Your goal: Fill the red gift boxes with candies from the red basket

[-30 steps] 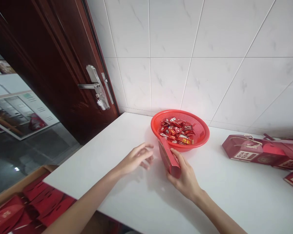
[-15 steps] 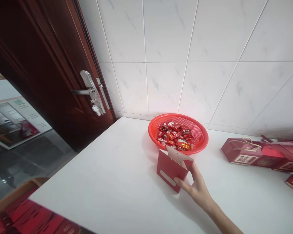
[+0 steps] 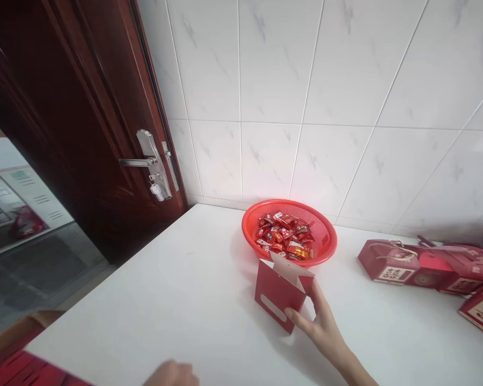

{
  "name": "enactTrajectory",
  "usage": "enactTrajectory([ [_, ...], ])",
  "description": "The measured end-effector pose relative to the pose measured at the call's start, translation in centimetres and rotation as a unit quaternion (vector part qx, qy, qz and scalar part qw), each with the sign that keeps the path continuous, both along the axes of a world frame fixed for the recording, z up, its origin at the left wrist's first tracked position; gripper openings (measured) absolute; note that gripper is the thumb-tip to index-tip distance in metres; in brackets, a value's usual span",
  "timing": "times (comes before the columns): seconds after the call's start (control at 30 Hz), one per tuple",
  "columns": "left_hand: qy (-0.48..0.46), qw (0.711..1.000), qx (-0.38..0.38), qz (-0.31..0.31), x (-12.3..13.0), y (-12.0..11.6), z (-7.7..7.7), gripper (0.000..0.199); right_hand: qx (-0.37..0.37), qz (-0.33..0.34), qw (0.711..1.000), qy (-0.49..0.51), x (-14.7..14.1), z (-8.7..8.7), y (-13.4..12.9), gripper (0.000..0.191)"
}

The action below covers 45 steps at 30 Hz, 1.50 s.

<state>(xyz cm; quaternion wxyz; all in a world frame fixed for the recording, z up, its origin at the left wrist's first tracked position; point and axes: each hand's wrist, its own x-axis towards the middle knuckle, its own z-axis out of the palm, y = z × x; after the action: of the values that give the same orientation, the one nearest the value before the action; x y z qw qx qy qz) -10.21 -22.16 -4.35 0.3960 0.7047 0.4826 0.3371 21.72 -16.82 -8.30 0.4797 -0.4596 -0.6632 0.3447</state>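
My right hand (image 3: 321,328) grips the right side of a small red paper gift box (image 3: 274,292), its thumb on the front face and the other fingers behind. The box stands upright on the white table (image 3: 177,300) with its top flaps raised and the top open. Just behind it is a red plastic basket (image 3: 324,236) with many wrapped candies (image 3: 284,236) in it. My left hand (image 3: 173,374) shows only partly at the bottom edge, blurred, over the table; its fingers cannot be made out clearly.
Several closed red gift boxes (image 3: 392,262) with string handles stand on the right of the table. A tiled wall (image 3: 273,75) runs along the back. At left is a dark red door (image 3: 84,107) with a metal handle. More red boxes (image 3: 28,370) lie at lower left.
My left hand has come into view at the bottom edge. The right hand keeps its hold on the box in the same place by the basket. The view has tilted slightly upward.
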Motion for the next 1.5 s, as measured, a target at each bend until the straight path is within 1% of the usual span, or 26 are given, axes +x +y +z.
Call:
enactTrajectory([
  [0.07, -0.064, 0.992, 0.104, -0.043, -0.5, 1.7, 2.3, 0.059, 0.004, -0.003, 1.000, 0.001, 0.0, -0.2, 0.0, 0.057],
  [0.13, -0.104, 0.984, 0.135, -0.056, -0.7, 4.0, 5.2, 0.068, 0.007, -0.005, 1.000, 0.001, 0.0, -0.3, 0.0, 0.056],
  [0.17, -0.141, 0.975, 0.153, -0.079, -0.7, 5.3, 6.8, 0.070, 0.008, -0.004, 1.000, 0.002, 0.0, -0.4, 0.0, 0.056],
  [0.2, -0.251, 0.939, 0.182, -0.149, -0.5, 6.6, 8.5, 0.067, 0.008, -0.004, 1.000, 0.004, 0.0, -0.4, 0.0, 0.056],
  [0.23, -0.343, 0.896, 0.201, -0.197, -0.3, 8.0, 10.1, 0.061, 0.006, -0.002, 1.000, 0.008, 0.0, -0.5, 0.0, 0.056],
  [0.27, -0.382, 0.879, 0.202, -0.199, 0.1, 9.4, 11.7, 0.052, 0.001, 0.001, 1.000, 0.013, 0.0, -0.6, 0.0, 0.057],
  [0.33, -0.408, 0.877, 0.192, -0.165, 1.0, 12.4, 14.4, 0.038, -0.009, 0.009, 1.000, 0.024, -0.1, -0.8, 0.0, 0.059],
  [0.37, -0.415, 0.878, 0.178, -0.159, 1.6, 13.9, 15.3, 0.034, -0.015, 0.014, 0.999, 0.029, -0.1, -0.9, 0.0, 0.060],
  [0.4, -0.417, 0.880, 0.161, -0.160, 2.3, 15.3, 16.0, 0.031, -0.020, 0.021, 0.999, 0.033, -0.1, -1.0, 0.0, 0.060],
  [0.43, -0.403, 0.890, 0.140, -0.165, 3.1, 16.7, 16.3, 0.027, -0.022, 0.028, 0.999, 0.035, -0.1, -1.0, 0.0, 0.059],
  [0.47, -0.384, 0.900, 0.120, -0.167, 3.9, 17.9, 16.4, 0.023, -0.022, 0.037, 0.998, 0.036, -0.1, -1.0, 0.0, 0.059],
  [0.53, -0.334, 0.920, 0.083, -0.187, 5.7, 19.7, 15.6, 0.023, -0.013, 0.058, 0.998, 0.037, 0.0, -0.8, 0.1, 0.059],
  [0.6, -0.264, 0.937, 0.047, -0.223, 7.5, 20.6, 14.0, 0.026, 0.009, 0.072, 0.997, 0.038, 0.1, -0.6, 0.2, 0.058],
  [0.67, -0.205, 0.943, 0.022, -0.263, 8.8, 20.5, 12.1, 0.028, 0.048, 0.068, 0.996, 0.035, 0.3, -0.3, 0.2, 0.052],
  [0.7, -0.185, 0.942, 0.016, -0.279, 9.2, 20.3, 11.1, 0.029, 0.073, 0.056, 0.995, 0.031, 0.4, -0.2, 0.2, 0.047],
  [0.77, -0.156, 0.939, 0.008, -0.308, 9.5, 19.7, 9.5, 0.033, 0.127, 0.011, 0.992, 0.023, 0.7, 0.0, 0.2, 0.036],
  [0.8, -0.146, 0.936, 0.006, -0.320, 9.5, 19.4, 8.9, 0.036, 0.154, -0.020, 0.988, 0.020, 0.9, 0.1, 0.3, 0.030],
  [0.87, -0.105, 0.932, 0.011, -0.346, 9.3, 18.9, 7.9, 0.035, 0.203, -0.089, 0.975, 0.013, 1.3, 0.2, 0.5, 0.021],
  [0.93, -0.056, 0.928, 0.029, -0.366, 9.0, 18.5, 7.3, 0.029, 0.247, -0.146, 0.958, 0.002, 1.9, 0.5, 0.9, 0.015],
  [0.97, -0.042, 0.926, 0.033, -0.375, 8.9, 18.4, 7.1, 0.028, 0.264, -0.163, 0.951, -0.008, 2.3, 0.6, 1.2, 0.012],
  [1.0, -0.043, 0.923, 0.036, -0.380, 8.9, 18.2, 6.9, 0.028, 0.281, -0.172, 0.944, -0.020, 2.7, 0.8, 1.6, 0.012],
  [1.1, -0.045, 0.923, 0.044, -0.381, 8.8, 17.7, 6.6, 0.037, 0.304, -0.169, 0.935, -0.065, 3.6, 1.5, 3.3, 0.015],
  [1.2, -0.031, 0.924, 0.050, -0.377, 8.9, 17.2, 6.6, 0.039, 0.312, -0.176, 0.931, -0.075, 3.8, 2.7, 5.4, 0.011],
  [1.27, -0.025, 0.926, 0.062, -0.371, 9.0, 16.9, 6.5, 0.036, 0.290, -0.175, 0.938, -0.077, 3.7, 3.6, 6.9, 0.012],
  [1.4, -0.040, 0.934, 0.078, -0.346, 9.1, 16.8, 6.2, 0.034, 0.173, -0.129, 0.968, -0.127, 3.7, 4.9, 10.1, 0.017],
  [1.5, -0.046, 0.942, 0.081, -0.324, 9.2, 16.9, 5.8, 0.032, 0.104, -0.093, 0.975, -0.172, 3.8, 5.6, 12.2, 0.017],
])
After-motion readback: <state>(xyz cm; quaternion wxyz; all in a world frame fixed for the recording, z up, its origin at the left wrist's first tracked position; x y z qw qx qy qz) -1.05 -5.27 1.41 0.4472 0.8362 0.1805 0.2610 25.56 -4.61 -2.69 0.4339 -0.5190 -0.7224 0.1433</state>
